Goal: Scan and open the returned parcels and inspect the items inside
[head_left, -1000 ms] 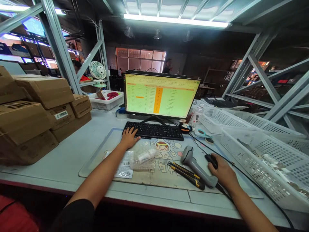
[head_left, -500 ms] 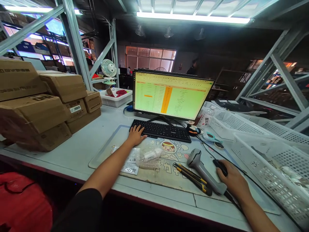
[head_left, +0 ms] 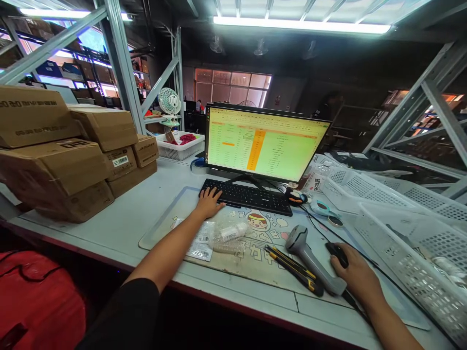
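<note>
My left hand (head_left: 209, 203) lies with fingers spread on the left end of a black keyboard (head_left: 251, 198). Over on the right, my right hand (head_left: 359, 272) is wrapped round a black computer mouse (head_left: 337, 253). Left of the mouse, a grey barcode scanner (head_left: 315, 260) rests on the cartoon-printed desk mat (head_left: 233, 262), beside yellow-and-black utility knives (head_left: 294, 268). Near my left forearm are a bubble-wrapped item (head_left: 229, 233) and a flat packet with printed labels (head_left: 201, 248). Behind the keyboard stands a monitor (head_left: 288, 146) showing a spreadsheet with an orange column.
Cardboard boxes (head_left: 51, 163) are stacked at the left. White perforated baskets (head_left: 386, 243) line the right side, and another basket (head_left: 178, 151) holding red items sits at the back. A roll of blue tape (head_left: 199, 165) lies near the monitor. Cables cross the mat's right side.
The whole view has shifted slightly, with the scene moving a little to the right. Both hands keep their places on the keyboard and mouse. The person in the background has moved right.
</note>
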Tool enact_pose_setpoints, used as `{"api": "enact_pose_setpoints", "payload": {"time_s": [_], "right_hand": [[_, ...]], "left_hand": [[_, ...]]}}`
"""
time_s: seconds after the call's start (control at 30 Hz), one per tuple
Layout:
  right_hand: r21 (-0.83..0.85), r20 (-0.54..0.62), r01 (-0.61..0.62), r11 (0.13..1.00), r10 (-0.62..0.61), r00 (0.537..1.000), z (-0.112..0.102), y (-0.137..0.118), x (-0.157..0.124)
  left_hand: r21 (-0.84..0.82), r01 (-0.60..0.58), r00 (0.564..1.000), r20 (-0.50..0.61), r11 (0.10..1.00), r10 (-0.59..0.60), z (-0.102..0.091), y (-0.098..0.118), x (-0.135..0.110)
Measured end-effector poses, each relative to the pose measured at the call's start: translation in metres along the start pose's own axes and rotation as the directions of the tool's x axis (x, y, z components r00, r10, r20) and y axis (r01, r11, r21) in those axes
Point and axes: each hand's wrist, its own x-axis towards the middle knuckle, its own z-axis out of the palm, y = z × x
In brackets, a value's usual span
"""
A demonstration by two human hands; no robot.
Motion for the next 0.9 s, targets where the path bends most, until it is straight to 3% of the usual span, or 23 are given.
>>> {"api": "enact_pose_setpoints", "payload": {"time_s": [0.5,0.67,0.8,0.9], "right_hand": [[0.019,0.049,-0.055,0.998,0.054,0.997,-0.007,-0.009,0.001],[-0.009,0.152,-0.208,0.978,0.207,0.966,-0.015,-0.015,0.002],[0.042,0.103,-0.121,0.992,0.116,0.988,-0.012,-0.013,0.002],[0.015,0.11,-0.178,0.984,0.175,0.978,-0.008,-0.01,0.001]], "left_hand": [[0.009,0.004,0.999,-0.052,1.0,-0.004,0.003,0.001,0.0],[-0.01,0.0,0.999,-0.038,1.0,0.0,0.004,0.0,0.001],[-0.02,-0.005,1.0,-0.024,1.0,0.005,0.004,-0.001,0.001],[-0.02,-0.006,1.0,-0.027,1.0,0.005,0.004,-0.001,0.001]]}}
